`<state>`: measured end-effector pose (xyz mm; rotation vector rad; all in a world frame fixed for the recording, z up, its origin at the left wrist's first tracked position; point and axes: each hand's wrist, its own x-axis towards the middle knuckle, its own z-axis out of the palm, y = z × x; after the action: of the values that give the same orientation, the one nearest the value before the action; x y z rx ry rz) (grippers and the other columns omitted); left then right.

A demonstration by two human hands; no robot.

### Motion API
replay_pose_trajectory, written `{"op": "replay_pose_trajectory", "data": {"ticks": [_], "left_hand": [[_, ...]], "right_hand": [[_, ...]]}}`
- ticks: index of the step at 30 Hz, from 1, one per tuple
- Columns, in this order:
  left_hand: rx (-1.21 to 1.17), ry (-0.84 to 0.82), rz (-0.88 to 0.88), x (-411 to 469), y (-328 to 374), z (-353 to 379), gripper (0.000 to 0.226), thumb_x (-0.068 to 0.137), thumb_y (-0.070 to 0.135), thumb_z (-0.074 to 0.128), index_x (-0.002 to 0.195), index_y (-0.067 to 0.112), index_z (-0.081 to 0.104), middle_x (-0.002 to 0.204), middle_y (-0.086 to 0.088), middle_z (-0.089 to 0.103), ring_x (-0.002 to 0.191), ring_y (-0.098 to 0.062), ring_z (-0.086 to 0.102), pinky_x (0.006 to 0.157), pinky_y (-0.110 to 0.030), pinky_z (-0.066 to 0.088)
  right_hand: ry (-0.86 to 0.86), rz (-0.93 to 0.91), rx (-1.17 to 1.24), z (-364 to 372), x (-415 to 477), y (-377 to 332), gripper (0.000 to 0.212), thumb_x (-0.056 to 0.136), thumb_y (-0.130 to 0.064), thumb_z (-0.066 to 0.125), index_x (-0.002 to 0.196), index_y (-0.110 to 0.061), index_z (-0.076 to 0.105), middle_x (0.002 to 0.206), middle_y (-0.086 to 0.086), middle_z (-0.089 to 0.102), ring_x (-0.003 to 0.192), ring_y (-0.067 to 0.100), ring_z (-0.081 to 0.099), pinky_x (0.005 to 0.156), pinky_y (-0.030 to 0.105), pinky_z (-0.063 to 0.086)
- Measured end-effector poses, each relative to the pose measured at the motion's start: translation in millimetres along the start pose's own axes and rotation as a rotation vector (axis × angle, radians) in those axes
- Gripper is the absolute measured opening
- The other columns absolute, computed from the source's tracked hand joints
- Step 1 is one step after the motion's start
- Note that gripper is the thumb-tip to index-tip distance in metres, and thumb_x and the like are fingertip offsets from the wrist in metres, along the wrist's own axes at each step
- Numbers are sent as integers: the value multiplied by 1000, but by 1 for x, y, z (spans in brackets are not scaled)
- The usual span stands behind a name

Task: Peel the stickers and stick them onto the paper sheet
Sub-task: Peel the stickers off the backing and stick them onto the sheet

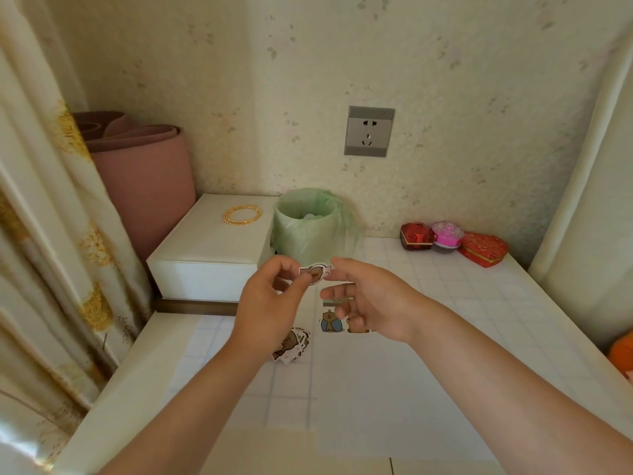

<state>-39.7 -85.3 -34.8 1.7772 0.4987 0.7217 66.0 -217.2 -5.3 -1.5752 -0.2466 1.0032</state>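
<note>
Head view: I see a small white-edged brown bear sticker [315, 272] held in the air over the far part of the white, blue-gridded paper sheet [342, 389]. Thumb and forefinger of the left hand [270, 303] pinch it. The right hand [370, 303] has its fingers loosely spread, forefinger tip at the sticker's right edge. Two bear stickers [330, 322] lie on the sheet beneath it, and a loose sticker pile [291, 344] lies just beside the left wrist. A green-bagged bin [308, 228] stands behind.
</note>
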Motion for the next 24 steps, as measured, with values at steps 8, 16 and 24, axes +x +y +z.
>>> {"op": "replay_pose_trajectory", "data": {"ticks": [8,16,24], "left_hand": [[-446,-89,-410,-8,6,2,12,91,25,68,99,18,63,105,-1,73,71,-12,67,68,-28,49],[-328,-153,-440,-11,10,2,12,94,15,66,103,18,73,97,3,76,80,-17,75,70,-28,61],[616,-327,105,0,-22,-11,39,95,27,61,134,32,57,133,16,57,120,-3,51,102,-22,40]], "right_hand": [[132,-174,-43,3,2,8,21,91,-33,72,104,-17,73,95,-1,72,56,12,54,48,24,35],[267,-181,-66,-7,0,11,17,90,-27,73,100,-13,75,94,1,76,52,11,57,49,25,37],[256,-91,-223,-29,-5,18,9,92,-18,71,93,-9,74,76,2,72,50,13,49,48,23,37]]}}
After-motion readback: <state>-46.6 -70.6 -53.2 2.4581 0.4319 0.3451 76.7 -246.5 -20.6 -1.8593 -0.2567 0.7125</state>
